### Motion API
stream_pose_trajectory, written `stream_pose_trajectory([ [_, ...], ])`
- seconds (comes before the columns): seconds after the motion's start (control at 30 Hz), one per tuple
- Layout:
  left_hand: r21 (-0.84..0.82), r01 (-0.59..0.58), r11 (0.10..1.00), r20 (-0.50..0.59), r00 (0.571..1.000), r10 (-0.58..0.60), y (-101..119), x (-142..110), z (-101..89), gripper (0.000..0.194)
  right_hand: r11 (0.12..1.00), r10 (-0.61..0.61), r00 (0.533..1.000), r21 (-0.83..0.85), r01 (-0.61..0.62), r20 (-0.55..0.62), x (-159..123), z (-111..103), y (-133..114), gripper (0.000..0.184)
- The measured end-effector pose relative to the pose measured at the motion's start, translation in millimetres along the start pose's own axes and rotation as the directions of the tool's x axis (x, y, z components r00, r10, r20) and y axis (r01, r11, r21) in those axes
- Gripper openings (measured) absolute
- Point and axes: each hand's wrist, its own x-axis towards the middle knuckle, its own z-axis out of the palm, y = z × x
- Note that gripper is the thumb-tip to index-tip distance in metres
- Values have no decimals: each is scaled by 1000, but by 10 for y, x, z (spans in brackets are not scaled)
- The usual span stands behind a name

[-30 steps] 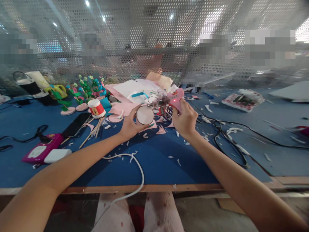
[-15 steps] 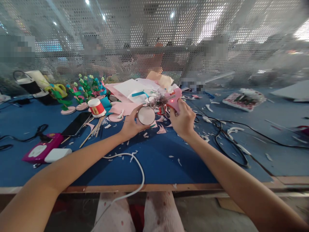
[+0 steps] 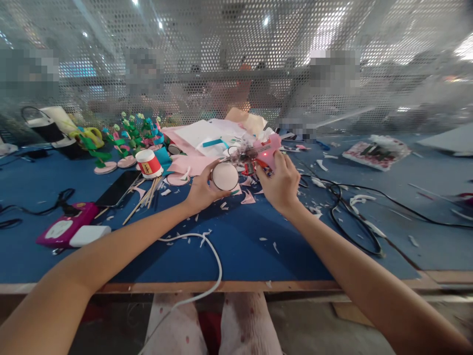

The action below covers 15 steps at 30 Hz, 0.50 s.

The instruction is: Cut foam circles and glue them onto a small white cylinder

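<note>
My left hand point(image 3: 201, 191) is closed around a round piece with a pale pink face and a dark rim point(image 3: 225, 176), its flat face turned toward me. My right hand point(image 3: 280, 185) grips a pink hot glue gun point(image 3: 269, 148) with a small red light lit on its side. The gun's nozzle end points left, just above and behind the round piece; whether the tip touches it I cannot tell. Behind both hands lie white paper sheets point(image 3: 197, 135) and pink paper point(image 3: 188, 165).
Left of my hands stand a red-and-white paper cup point(image 3: 149, 164), wooden sticks point(image 3: 148, 199), a black phone point(image 3: 117, 189), a purple power strip point(image 3: 66, 227) and green paper plants point(image 3: 129, 130). A black cable point(image 3: 334, 212) curls at right; a white cable point(image 3: 218, 256) crosses the front edge.
Both hands hold nearly the same place. The glue gun has tilted slightly, and the whole view has shifted a little.
</note>
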Motion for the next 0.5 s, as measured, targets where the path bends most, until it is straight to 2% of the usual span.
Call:
stream_pose_trajectory([
  [0.2, -33, 7, 999, -6, 1000, -7, -12, 2, 17, 89, 999, -47, 999, 25, 47, 3, -11, -7, -11, 33],
  [0.5, -54, 1, 999, -7, 1000, -1, -16, 5, 22, 90, 997, -46, 997, 70, 41, 61, -27, -22, -48, 37],
])
